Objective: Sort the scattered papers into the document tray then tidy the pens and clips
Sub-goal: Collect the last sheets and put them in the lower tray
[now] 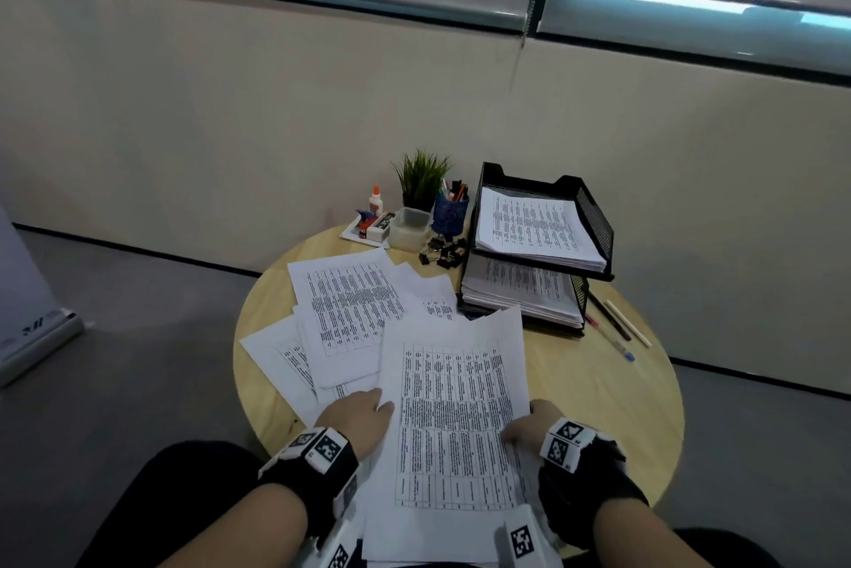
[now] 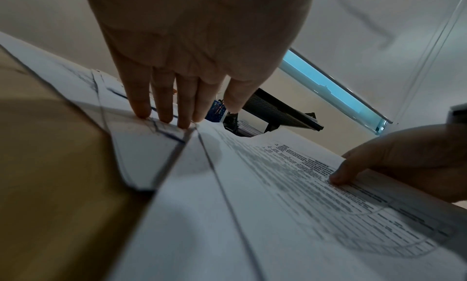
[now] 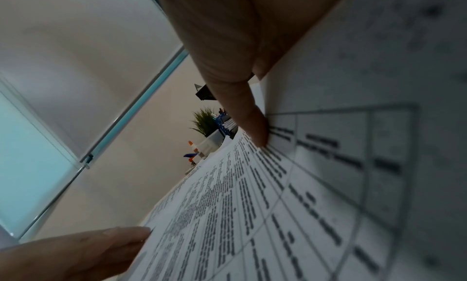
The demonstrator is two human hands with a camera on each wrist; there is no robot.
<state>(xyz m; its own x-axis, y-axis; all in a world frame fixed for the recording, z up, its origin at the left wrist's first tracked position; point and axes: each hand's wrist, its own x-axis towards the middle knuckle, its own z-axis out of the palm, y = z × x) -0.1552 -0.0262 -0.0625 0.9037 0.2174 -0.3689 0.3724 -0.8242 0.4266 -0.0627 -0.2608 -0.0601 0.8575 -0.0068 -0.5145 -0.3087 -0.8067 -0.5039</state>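
The round wooden table (image 1: 598, 388) carries a black two-tier document tray (image 1: 598, 217) at 1 o'clock, both tiers stacked with paper. Scattered papers (image 1: 343, 305) fan out at 10 o'clock. The printed sheet (image 1: 453, 425) lies at 6 o'clock (far end lifted). The right hand (image 1: 529, 425) pinches its right edge; the left hand (image 1: 357, 422) presses straight fingers beside its left edge. Pens (image 1: 619, 323) lie at 3 o'clock, binder clips (image 1: 444, 252) at 12.

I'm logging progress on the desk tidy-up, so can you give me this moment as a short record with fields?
held sheet: printed sheet, nearest the person
left hand: straight fingers on the loose papers
right hand: pinches the sheet's right edge
document tray: two tiers, both holding papers
pens: loose, right of the tray
clips: heaped by the blue pen cup
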